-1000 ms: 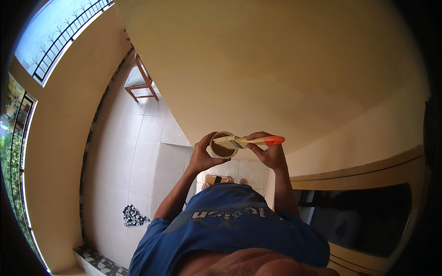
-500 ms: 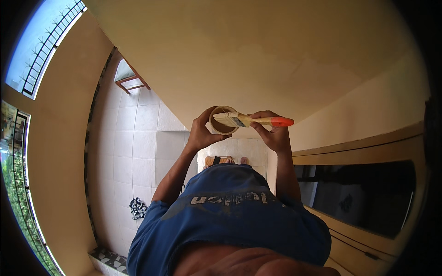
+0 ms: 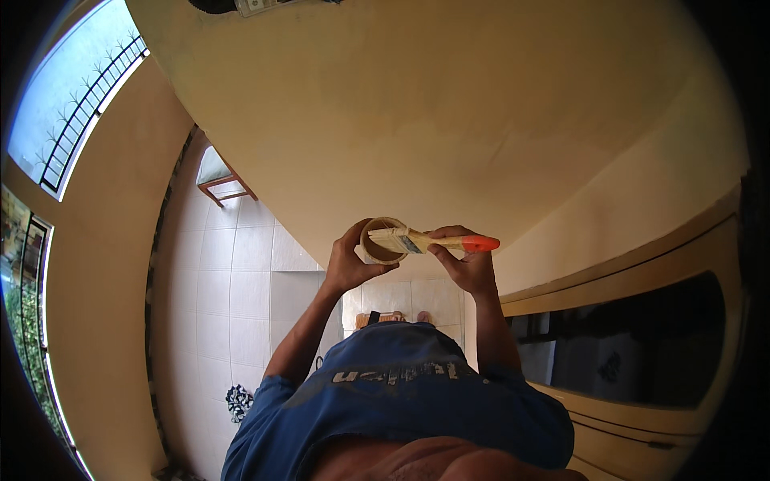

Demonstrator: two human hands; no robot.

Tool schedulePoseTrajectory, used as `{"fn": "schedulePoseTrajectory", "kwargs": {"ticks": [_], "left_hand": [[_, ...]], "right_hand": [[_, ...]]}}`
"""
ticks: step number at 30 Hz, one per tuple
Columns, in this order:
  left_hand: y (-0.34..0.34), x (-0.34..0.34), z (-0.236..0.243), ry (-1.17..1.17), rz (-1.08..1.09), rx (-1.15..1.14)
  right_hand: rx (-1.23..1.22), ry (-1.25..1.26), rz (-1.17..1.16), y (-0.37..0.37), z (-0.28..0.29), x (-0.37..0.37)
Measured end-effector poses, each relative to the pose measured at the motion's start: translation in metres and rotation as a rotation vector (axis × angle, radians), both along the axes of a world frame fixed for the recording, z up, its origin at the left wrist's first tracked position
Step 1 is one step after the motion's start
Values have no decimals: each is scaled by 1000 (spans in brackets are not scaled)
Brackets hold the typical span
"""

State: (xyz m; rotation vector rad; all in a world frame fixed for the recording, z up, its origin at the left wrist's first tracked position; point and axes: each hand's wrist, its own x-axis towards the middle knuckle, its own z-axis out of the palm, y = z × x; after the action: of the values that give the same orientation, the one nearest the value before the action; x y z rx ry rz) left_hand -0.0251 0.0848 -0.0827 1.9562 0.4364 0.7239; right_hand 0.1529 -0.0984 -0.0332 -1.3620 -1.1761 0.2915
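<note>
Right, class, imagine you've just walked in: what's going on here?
A person in a blue T-shirt grips a round tub in the left hand. The right hand holds a flat paintbrush with an orange-ended handle, its bristles over the tub's open mouth. Whether they touch the inside is unclear. A yellowish wall stands in front.

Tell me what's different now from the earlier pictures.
Mainly the view has shifted: a pale plate now shows at the top edge. Nothing was visibly taken hold of or let go. The left hand still holds the cup, the right hand the brush, bristles at the cup's mouth.
</note>
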Motion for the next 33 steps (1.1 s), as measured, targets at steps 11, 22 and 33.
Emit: {"fn": "schedulePoseTrajectory", "kwargs": {"ticks": [11,22,33], "left_hand": [[-1,0,14,-4,-74,-27],[-4,0,34,25,-115,-9],[4,10,19,2,-151,27]], "right_hand": [[5,-41,-31,-2,13,-8],[-13,-82,-62,-5,30,-15],[-36,-90,-125,-5,29,-18]]}}
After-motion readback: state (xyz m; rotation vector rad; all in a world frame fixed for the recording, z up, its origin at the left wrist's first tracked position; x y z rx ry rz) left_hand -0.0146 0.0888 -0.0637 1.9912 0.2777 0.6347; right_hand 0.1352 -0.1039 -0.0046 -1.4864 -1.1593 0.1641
